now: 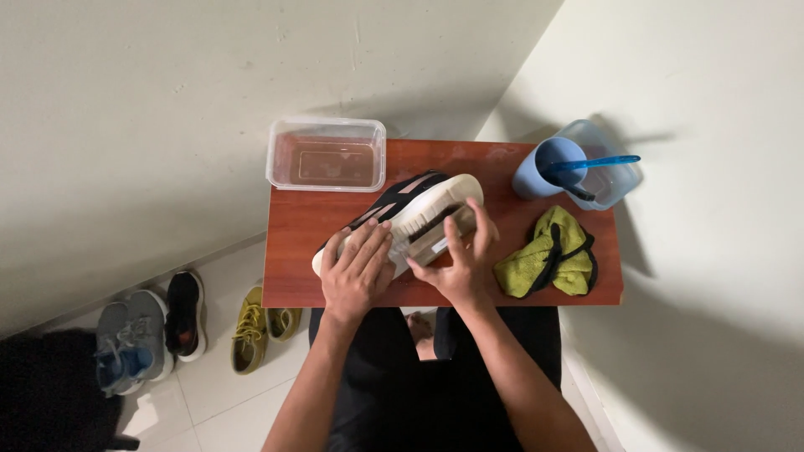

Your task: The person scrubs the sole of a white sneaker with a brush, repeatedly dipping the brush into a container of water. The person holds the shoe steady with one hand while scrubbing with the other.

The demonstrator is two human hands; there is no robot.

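Your one camera sits on your head, looking steeply down at the desk (301, 218) near your lap, close in, walls beyond, floor on the left

The counter (301, 226) is reddish-brown woodgrain. The shoe (419, 201) is black and pink with a cream sole. The cloth (544, 255) is yellow-green edged black. The cup (544, 167) and toothbrush (599, 161) are blue; the tub (327, 153) is clear.
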